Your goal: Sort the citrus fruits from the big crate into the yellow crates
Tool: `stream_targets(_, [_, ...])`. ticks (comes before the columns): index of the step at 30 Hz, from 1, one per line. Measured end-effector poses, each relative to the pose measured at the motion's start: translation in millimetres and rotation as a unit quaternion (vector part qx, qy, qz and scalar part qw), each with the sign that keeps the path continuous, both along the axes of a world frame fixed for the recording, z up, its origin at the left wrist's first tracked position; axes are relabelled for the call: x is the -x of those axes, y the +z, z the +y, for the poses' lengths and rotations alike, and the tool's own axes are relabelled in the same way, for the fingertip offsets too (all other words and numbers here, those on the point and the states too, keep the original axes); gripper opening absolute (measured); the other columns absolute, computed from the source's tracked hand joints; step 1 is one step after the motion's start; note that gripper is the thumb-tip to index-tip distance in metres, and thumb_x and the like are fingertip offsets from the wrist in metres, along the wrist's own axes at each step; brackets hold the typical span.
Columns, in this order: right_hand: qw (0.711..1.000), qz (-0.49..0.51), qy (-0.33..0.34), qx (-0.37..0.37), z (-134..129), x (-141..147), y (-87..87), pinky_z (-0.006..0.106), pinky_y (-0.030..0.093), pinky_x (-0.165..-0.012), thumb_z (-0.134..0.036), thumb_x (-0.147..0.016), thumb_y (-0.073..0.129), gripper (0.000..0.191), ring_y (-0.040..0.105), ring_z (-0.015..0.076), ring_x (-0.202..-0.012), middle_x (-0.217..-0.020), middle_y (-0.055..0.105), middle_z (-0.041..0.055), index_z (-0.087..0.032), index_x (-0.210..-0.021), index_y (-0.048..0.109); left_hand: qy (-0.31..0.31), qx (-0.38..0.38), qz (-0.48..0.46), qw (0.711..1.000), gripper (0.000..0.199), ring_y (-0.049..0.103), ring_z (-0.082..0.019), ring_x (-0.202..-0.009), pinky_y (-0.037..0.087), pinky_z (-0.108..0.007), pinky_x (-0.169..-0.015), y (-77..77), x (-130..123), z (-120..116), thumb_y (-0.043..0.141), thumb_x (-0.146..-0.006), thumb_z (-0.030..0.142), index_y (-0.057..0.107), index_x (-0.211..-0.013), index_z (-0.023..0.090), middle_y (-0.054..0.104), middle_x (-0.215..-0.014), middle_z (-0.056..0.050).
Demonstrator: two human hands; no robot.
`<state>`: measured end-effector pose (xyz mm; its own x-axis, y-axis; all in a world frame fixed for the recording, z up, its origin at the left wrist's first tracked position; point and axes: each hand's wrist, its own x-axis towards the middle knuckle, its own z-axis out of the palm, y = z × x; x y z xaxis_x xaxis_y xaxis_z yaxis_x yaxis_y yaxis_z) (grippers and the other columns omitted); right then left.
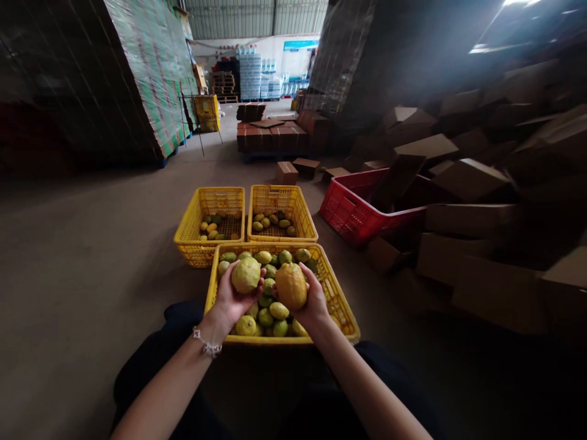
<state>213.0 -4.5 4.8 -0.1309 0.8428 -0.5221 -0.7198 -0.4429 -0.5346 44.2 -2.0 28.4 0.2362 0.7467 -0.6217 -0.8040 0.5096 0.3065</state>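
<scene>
My left hand point(230, 299) is closed round a pale yellow-green lemon point(246, 275), palm turned up. A larger, ribbed orange-yellow lemon point(291, 286) is gripped in my right hand point(315, 299). Both fruits are held side by side, apart, above the near yellow crate point(337, 299). Inside that crate lie many green and yellow lemons point(279, 310), partly hidden by my hands. Beyond it stand two smaller yellow crates: the left crate point(183, 232) holds several orange and green fruits point(211, 227), the right crate point(302, 211) several greenish ones point(266, 222).
To the right, a red crate point(351, 214) stands among piled cardboard boxes point(472, 177). Flattened cartons on a pallet point(273, 139) lie ahead. A tall wrapped stack point(156, 73) rises at left, near a yellow box point(207, 113) on thin legs.
</scene>
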Motion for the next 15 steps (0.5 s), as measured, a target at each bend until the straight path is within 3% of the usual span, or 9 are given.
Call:
stream_targets(4, [0.999,0.004,-0.019,0.048,1.8,0.5,1.4,0.046,0.065,-0.072,-0.036,-0.091,0.057,0.023,0.076,0.0273,-0.07,-0.064,0.073,0.0041,-0.022,-0.076,0.066,0.005,0.002,0.009,1.0,0.046,0.069,-0.019,-0.059,0.057,-0.026,-0.051,0.7,-0.8,1.0,0.043,-0.102,0.031,0.059,-0.138,0.007,0.075,-0.081,-0.012])
stream_targets(9, [0.999,0.005,-0.016,0.044,6.5,0.1,-9.6,0.043,0.064,-0.068,-0.027,-0.088,0.051,0.023,0.072,0.0254,-0.061,-0.064,0.074,0.0064,-0.021,-0.075,0.069,0.003,-0.005,-0.002,1.0,0.046,0.074,-0.021,-0.069,0.062,-0.028,-0.059,4.1,-3.3,-0.7,0.042,-0.099,0.019,0.057,-0.142,0.011,0.076,-0.086,-0.011])
stream_targets(13, [1.0,-0.015,0.015,0.018,8.8,0.0,-25.4,0.045,0.063,-0.071,-0.026,-0.086,0.049,0.024,0.074,0.0276,-0.066,-0.058,0.071,0.0069,-0.022,-0.071,0.068,0.002,-0.009,0.004,1.0,0.046,0.076,-0.023,-0.073,0.063,-0.03,-0.061,0.8,-2.4,-1.5,0.044,-0.098,0.02,0.058,-0.142,0.01,0.077,-0.09,-0.013])
stream_targets(15, [0.999,-0.005,0.03,-0.037,9.4,-0.2,-31.6,0.045,0.063,-0.072,-0.025,-0.087,0.048,0.024,0.073,0.0275,-0.066,-0.055,0.069,0.0048,-0.023,-0.073,0.067,0.009,-0.005,0.01,1.0,0.046,0.076,-0.024,-0.074,0.063,-0.031,-0.062,-1.0,-2.2,-1.4,0.045,-0.099,0.021,0.058,-0.141,0.008,0.077,-0.09,-0.014])
